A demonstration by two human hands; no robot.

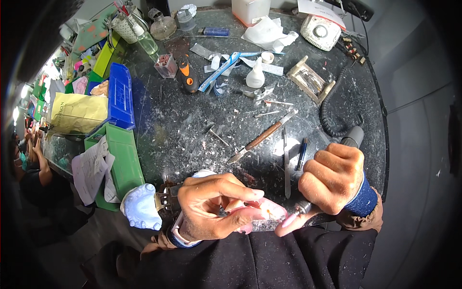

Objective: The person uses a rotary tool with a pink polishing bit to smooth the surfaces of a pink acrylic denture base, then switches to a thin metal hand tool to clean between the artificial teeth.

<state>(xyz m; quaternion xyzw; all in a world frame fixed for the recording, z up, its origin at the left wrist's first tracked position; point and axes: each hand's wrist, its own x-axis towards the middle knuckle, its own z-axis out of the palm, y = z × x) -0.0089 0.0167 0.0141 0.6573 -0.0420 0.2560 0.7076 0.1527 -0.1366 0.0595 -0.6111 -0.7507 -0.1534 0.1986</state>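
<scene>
1. Closest to me, the left hand (pixel 204 206) had thumb and fingers pinched around a pink denture piece (pixel 274 210).
2. The right hand (pixel 332 178) was wrapped snugly around a grey handpiece (pixel 354 137), its chuck end right by the denture piece; whether the tip touched, I couldn't tell.
3. Just left of the left-hand grip sat a pale blue dental model (pixel 142 207), with a green bin (pixel 126 156) beyond it.
4. Ahead of the two grips, a slim metal scalpel (pixel 287 168) and a dark blue pen (pixel 302 154) lay near the right hand, a brown-handled knife (pixel 263 140) slanting farther off.
5. Well beyond both hands stood a white dropper bottle (pixel 255 76), with a white dial box (pixel 320 32) farther right.
</scene>
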